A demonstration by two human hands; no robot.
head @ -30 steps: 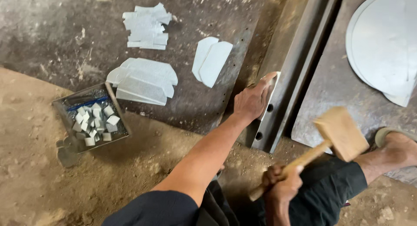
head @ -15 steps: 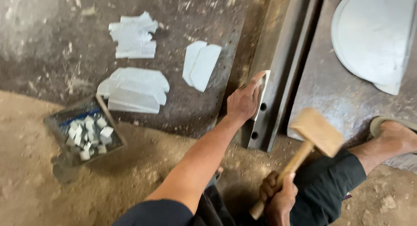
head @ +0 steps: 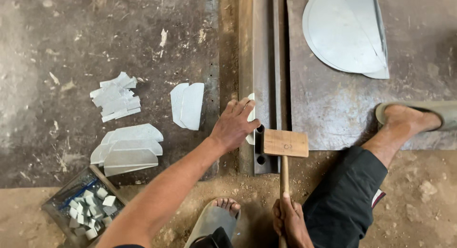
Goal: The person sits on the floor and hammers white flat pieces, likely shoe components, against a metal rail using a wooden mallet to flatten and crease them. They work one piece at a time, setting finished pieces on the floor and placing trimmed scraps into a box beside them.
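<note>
Small metal piece point(head: 251, 115) on steel rail point(head: 262, 81), pinned flat for striking | left hand point(head: 234, 125) spread open, pressing piece | right hand point(head: 288, 220) closed round mallet point(head: 285, 148) handle, wooden head over rail | cut metal shapes point(head: 126, 150) stacked left on floor point(head: 71, 38) | tray of bits point(head: 85, 207) near.

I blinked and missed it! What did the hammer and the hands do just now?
The wooden mallet swung down from its raised tilt onto the steel rail. The right hand kept gripping its handle; the left hand stayed pressing the small metal piece on the rail. The cut sheet stacks did not move.
</note>
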